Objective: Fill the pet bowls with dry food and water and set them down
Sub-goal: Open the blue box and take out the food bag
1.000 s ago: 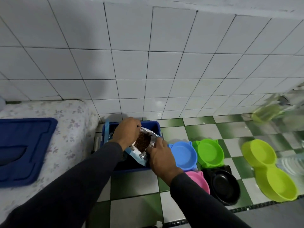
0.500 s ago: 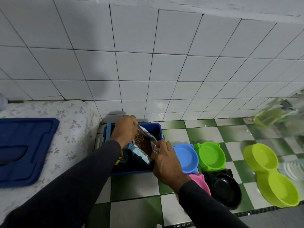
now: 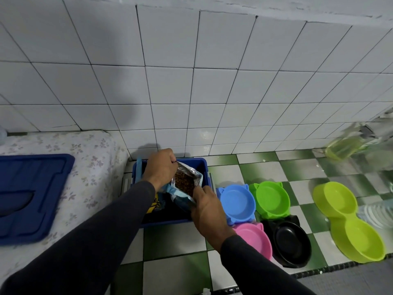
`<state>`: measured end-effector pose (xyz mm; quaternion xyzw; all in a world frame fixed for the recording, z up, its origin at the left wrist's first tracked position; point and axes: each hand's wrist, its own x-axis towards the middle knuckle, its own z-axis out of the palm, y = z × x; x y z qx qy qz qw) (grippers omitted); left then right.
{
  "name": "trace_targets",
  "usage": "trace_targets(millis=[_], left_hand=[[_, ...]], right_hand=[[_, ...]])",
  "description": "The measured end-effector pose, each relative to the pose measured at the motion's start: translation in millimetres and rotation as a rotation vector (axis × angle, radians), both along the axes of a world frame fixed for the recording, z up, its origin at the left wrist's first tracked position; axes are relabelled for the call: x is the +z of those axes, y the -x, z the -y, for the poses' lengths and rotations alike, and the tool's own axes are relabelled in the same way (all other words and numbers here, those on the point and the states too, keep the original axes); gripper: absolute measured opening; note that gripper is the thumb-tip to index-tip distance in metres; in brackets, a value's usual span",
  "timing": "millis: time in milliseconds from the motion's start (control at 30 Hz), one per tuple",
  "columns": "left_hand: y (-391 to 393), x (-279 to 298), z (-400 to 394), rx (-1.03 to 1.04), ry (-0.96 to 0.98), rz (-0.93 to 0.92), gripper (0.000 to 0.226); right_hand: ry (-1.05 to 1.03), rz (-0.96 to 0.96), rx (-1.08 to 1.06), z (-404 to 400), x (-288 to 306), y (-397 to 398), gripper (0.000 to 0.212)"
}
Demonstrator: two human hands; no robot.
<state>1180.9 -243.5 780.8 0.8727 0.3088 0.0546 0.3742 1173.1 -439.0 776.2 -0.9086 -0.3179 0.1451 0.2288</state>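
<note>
Hands (image 3: 162,166) (image 3: 207,206) hold open food bag (image 3: 185,184) over bin (image 3: 203,167).

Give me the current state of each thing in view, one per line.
food bag: open, kibble showing, over the blue bin
left hand: grips bag's mouth
right hand: grips bag's near edge
blue bowl: empty
green bowl: empty
pink bowl: empty
black bowl: empty
double bowl: both wells empty

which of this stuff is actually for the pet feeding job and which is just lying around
For the job: food bag, held open by left hand and right hand; blue bowl; green bowl; pink bowl; black bowl; double bowl.

Lying about: blue lid; floral cloth.
</note>
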Motion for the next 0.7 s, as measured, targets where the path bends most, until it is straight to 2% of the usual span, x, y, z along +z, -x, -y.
trace_targets(millis=[167, 233, 267, 367, 400, 533, 700], left_hand=[[-1, 1, -5, 0.053, 0.004, -0.009, 0.024], [1, 1, -6, 0.089, 0.001, -0.007, 0.027], [2, 0, -6, 0.102, -0.007, -0.003, 0.027], [4, -3, -6, 0.114, -0.019, 0.017, 0.025], [4, -4, -6, 0.107, -0.014, 0.02, 0.023], [2, -4, -6, -0.012, 0.008, -0.014, 0.016], [-1, -1, -6, 0.07, -0.004, 0.02, 0.019]], right_hand=[[-0.194, -0.222, -0.235, 0, 8, 7, 0.048], [-0.177, -0.284, -0.318, -2, 9, 7, 0.06], [-0.136, -0.292, -0.346, -3, 10, 6, 0.056], [0.005, -0.251, -0.361, -3, 9, 2, 0.018], [0.039, -0.235, -0.351, -3, 8, 2, 0.012], [0.092, -0.19, -0.283, -4, 8, 2, 0.012], [0.083, -0.152, -0.221, -4, 12, 2, 0.015]])
